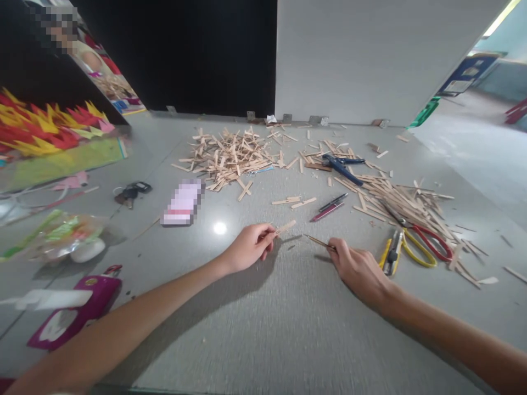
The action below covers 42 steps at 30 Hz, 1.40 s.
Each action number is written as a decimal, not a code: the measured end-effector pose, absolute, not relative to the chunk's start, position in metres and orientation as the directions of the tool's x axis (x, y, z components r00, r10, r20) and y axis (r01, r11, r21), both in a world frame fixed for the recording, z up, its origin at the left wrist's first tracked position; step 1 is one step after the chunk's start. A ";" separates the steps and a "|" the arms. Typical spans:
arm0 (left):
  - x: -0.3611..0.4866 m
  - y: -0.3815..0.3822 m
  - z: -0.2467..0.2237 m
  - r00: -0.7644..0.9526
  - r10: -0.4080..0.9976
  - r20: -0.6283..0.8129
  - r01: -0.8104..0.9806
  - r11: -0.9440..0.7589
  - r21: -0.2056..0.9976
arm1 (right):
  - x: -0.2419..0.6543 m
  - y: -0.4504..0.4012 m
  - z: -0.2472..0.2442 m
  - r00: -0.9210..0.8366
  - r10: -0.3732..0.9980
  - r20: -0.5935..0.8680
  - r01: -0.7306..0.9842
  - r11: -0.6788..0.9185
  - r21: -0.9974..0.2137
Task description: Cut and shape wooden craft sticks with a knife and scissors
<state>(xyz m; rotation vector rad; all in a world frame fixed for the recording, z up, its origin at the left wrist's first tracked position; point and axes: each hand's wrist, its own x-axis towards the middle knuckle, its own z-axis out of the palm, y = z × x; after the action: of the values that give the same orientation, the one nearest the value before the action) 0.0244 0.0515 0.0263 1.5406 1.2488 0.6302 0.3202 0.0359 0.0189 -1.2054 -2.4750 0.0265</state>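
Observation:
My left hand (257, 244) is closed in a pinch on a short flat wooden stick (287, 225), which points up and to the right. In my right hand (349, 263) is a thin, pointed, brownish tool (318, 240); its exact kind is too small to make out. The tool's tip faces the wooden stick, with a small gap between them. Beyond the hands lie several short stick pieces (294, 201), plus a black pen (333, 202) and a dark red pen (327, 212). To the right of my right hand is a yellow utility knife (393, 252).
A heap of joined stick pieces (230, 156) lies at the back, blue-handled pliers (343, 169) and loose sticks (403, 197) to its right. Scissors (424, 245) are at right. A phone (183, 203), keys (132, 193) and a purple case (82, 307) lie left. Boards (329, 60) stand behind.

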 end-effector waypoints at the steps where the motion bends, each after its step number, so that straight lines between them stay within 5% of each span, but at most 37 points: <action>1: 0.024 0.052 0.026 0.327 0.924 -0.199 0.395 0.057 0.917 | 0.318 0.040 0.018 -0.539 0.775 0.330 0.759 0.617 -0.209; 6: 0.024 0.056 0.029 0.342 0.901 -0.267 0.391 0.122 0.912 | 0.307 0.066 0.019 -0.491 0.800 0.345 0.760 0.587 -0.279; 13: 0.024 0.057 0.040 0.334 0.810 -0.482 0.427 0.326 0.844 | 0.294 0.075 0.004 -0.625 0.627 0.465 0.598 0.768 -0.231; 25: 0.017 0.055 0.035 0.425 0.811 -0.401 0.438 0.203 0.876 | 0.307 0.067 0.014 -0.764 0.437 0.476 0.482 0.876 -0.030; 42: 0.018 0.052 0.031 0.423 0.835 -0.353 0.448 0.146 0.882 | 0.310 0.067 0.018 -0.804 0.463 0.372 0.466 0.880 -0.087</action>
<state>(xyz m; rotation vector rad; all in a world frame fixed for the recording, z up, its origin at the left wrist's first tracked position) 0.0183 0.0520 0.0314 1.4857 1.1985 0.4065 0.3103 0.0675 0.0180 -0.6858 -2.6628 -0.0116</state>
